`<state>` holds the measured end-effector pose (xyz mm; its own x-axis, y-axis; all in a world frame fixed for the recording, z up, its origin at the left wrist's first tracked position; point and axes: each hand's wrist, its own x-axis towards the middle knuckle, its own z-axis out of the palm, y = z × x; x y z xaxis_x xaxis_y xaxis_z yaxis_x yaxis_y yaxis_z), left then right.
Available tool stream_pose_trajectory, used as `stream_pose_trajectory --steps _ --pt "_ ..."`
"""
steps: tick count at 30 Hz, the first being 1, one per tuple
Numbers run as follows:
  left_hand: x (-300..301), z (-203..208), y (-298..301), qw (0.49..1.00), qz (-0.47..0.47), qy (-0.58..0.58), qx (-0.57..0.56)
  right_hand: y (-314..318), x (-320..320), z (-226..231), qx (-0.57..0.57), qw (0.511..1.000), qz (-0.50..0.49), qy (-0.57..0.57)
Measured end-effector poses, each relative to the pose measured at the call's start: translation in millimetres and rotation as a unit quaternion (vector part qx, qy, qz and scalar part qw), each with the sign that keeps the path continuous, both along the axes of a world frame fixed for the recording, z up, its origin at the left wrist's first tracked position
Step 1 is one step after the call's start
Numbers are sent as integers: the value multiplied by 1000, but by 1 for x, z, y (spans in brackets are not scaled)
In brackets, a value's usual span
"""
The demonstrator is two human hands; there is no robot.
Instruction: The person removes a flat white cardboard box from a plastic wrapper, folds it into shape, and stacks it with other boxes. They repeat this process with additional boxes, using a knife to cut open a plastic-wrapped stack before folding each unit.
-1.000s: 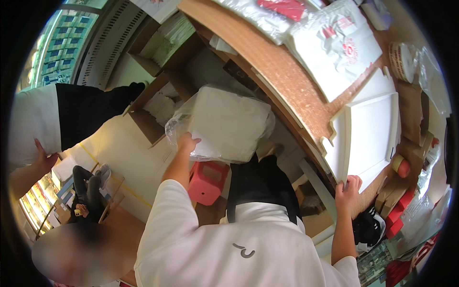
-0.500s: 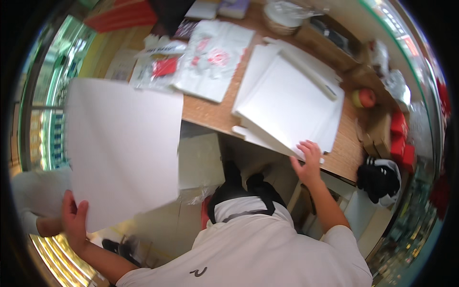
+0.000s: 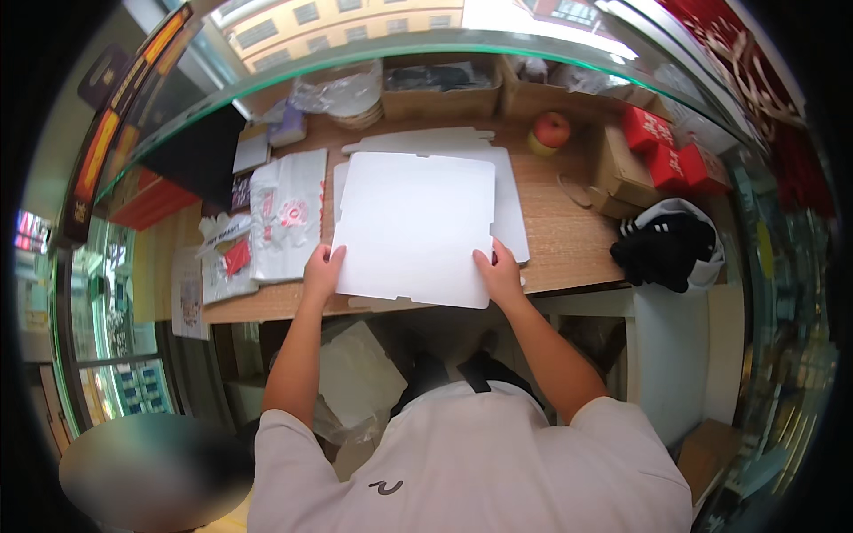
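Observation:
A white cardboard sheet (image 3: 416,226) with small notches along its edges is held between my two hands, over the near part of the table. My left hand (image 3: 323,268) grips its lower left edge, thumb on top. At the lower right edge my right hand (image 3: 498,269) pinches it the same way. Beneath and behind it lie more white cardboard sheets (image 3: 511,200), mostly covered by the one I hold. Left of them rests a pile of white plastic bags (image 3: 289,218) with a red print.
Wooden tabletop (image 3: 560,253) under the sheets. At the right are a red and yellow apple-shaped thing (image 3: 549,133), a brown carton (image 3: 622,173), red boxes (image 3: 665,160) and a black-and-white cloth bundle (image 3: 671,244). An open cardboard box (image 3: 442,98) stands behind, by a glass edge (image 3: 426,40).
My left hand has swung from the far left to the table's front. Both hands now grip a white sheet; the right had been touching the stack. The view has turned.

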<state>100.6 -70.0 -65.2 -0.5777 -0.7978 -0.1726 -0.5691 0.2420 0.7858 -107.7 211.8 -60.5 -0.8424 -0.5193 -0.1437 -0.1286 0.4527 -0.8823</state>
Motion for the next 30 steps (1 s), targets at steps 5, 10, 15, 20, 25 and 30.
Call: stream_pose_trajectory --steps 5,10,15,20,25,30 --pt "-36 -11 4 992 48 -91 -67 -4 -11 -6 79 991 -106 4" --pt "-37 -7 -9 989 -18 -147 -28 -4 -17 -12 113 992 -45 -43" --pt "-19 59 22 918 -31 144 369 14 -5 16 -163 963 -134 -166" --pt "-5 141 118 946 -162 187 209 113 1 44 -224 953 -112 -171" --pt "-40 200 186 829 -442 220 -261 233 23 164 -554 727 -107 -391" --pt "-111 215 247 693 -499 294 -428 334 39 164 -433 836 -196 -275"
